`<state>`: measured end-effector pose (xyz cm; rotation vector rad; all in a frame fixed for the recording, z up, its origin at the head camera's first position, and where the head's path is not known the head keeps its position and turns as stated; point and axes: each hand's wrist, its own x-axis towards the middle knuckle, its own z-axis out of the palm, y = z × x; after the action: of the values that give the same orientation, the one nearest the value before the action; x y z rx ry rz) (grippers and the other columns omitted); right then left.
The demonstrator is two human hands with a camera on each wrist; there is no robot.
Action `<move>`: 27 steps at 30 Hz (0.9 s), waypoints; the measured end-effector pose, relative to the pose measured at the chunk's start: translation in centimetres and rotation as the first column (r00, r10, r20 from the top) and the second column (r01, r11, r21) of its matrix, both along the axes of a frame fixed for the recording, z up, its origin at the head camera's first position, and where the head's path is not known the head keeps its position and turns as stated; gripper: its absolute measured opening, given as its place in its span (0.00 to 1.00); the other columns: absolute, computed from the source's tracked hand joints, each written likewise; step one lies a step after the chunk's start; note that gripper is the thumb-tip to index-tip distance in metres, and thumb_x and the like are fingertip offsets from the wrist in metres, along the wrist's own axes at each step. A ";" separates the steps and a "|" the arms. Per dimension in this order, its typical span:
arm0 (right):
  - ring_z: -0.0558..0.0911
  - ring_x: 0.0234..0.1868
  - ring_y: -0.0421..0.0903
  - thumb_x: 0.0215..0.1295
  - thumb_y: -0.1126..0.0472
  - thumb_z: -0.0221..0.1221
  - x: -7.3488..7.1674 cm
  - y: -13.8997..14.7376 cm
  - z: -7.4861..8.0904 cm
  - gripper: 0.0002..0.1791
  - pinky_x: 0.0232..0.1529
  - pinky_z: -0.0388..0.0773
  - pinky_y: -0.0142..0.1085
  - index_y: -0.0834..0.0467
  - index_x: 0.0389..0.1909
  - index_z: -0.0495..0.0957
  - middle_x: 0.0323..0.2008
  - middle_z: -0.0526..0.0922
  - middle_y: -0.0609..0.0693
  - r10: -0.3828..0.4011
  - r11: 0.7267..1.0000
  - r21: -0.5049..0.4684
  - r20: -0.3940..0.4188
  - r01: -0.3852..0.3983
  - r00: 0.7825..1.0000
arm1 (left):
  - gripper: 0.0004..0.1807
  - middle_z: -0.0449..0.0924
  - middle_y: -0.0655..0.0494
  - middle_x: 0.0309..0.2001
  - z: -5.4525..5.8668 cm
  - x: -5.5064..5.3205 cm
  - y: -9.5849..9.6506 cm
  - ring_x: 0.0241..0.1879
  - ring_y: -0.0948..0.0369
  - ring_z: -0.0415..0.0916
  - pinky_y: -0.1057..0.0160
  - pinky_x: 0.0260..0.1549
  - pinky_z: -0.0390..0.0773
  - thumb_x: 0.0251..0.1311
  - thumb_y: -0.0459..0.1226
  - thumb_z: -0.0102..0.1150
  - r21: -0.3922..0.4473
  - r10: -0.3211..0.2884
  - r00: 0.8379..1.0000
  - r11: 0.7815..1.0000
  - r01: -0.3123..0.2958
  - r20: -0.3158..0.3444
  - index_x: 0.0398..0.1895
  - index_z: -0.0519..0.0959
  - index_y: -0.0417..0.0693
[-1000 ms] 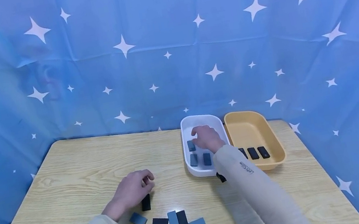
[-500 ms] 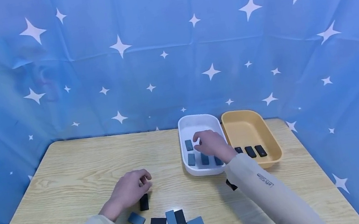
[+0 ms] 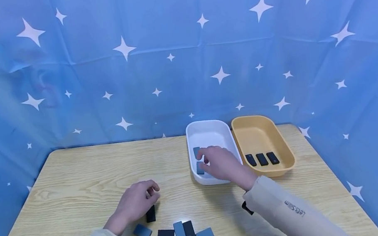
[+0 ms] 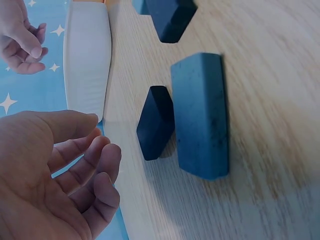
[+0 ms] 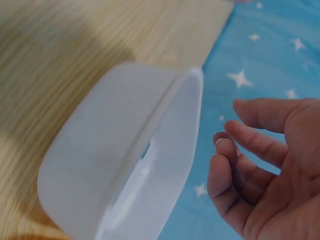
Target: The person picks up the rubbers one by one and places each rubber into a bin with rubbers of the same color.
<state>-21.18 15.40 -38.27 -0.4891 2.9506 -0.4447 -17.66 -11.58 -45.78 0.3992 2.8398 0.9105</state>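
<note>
My right hand [image 3: 221, 165] is over the white bin [image 3: 210, 133], its fingers loosely curled with nothing between them. In the right wrist view it shows beside the bin's rim, apart from it. Blue-grey blocks [image 3: 199, 168] lie in that bin, some of them hidden by the hand. My left hand [image 3: 135, 201] hovers above the table, fingers relaxed and holding nothing. Nearest to it are a black block [image 3: 150, 214] and a blue-grey block [image 3: 142, 232]; in the left wrist view, a blue-grey block [image 4: 200, 115] leans close to a dark one [image 4: 156, 122].
Right of the white bin, an orange-yellow bin [image 3: 256, 133] holds three black blocks [image 3: 262, 159] in a row. Toward the table's front lie several blocks, with a blue-grey one [image 3: 179, 232] against a black one [image 3: 189, 230]. A starry blue curtain [image 3: 149, 66] hangs behind the table.
My right hand has drawn back toward the near end of the white bin. A further blue-grey block came into sight there, then the hand covered it. My left hand stays almost still.
</note>
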 end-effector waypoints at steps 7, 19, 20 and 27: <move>0.77 0.31 0.41 0.65 0.56 0.61 2.1 -1.6 -0.3 0.10 0.34 0.75 0.36 0.54 0.45 0.81 0.34 0.83 0.48 0.101 0.995 -0.003 0.000 -0.101 0.995 | 0.05 0.78 0.64 0.30 0.2 0.1 0.0 0.22 0.66 0.67 0.65 0.24 0.67 0.62 0.39 0.61 0.007 -0.004 1.000 1.000 0.004 0.008 0.40 0.83 0.53; 0.72 0.23 0.34 0.62 0.53 0.64 5.2 -3.4 -3.0 0.10 0.25 0.68 0.29 0.52 0.41 0.81 0.22 0.77 0.40 0.223 0.969 0.079 0.131 -0.234 0.966 | 0.05 0.78 0.64 0.29 -0.1 0.0 0.2 0.23 0.66 0.68 0.65 0.26 0.69 0.61 0.39 0.61 0.001 -0.008 1.000 1.000 0.008 0.013 0.39 0.83 0.54; 0.72 0.22 0.34 0.61 0.53 0.65 5.3 -3.4 -3.3 0.10 0.25 0.68 0.29 0.52 0.41 0.81 0.22 0.77 0.40 0.240 0.964 0.091 0.116 -0.251 0.964 | 0.05 0.78 0.64 0.29 -0.1 0.0 0.2 0.23 0.67 0.68 0.65 0.26 0.69 0.61 0.39 0.61 0.003 -0.008 1.000 1.000 0.008 0.015 0.39 0.83 0.54; 0.71 0.24 0.33 0.59 0.50 0.66 6.2 -3.8 -4.7 0.11 0.26 0.67 0.29 0.49 0.39 0.81 0.21 0.76 0.38 0.245 0.960 0.105 0.148 -0.262 0.958 | 0.04 0.78 0.65 0.28 -0.4 0.0 0.1 0.26 0.67 0.69 0.64 0.29 0.69 0.61 0.39 0.62 0.006 -0.013 1.000 1.000 0.013 0.007 0.38 0.82 0.54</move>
<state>-15.02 11.62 -42.99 -0.7774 2.7157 -0.2531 -17.66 -11.53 -46.18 0.4143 2.8257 0.9156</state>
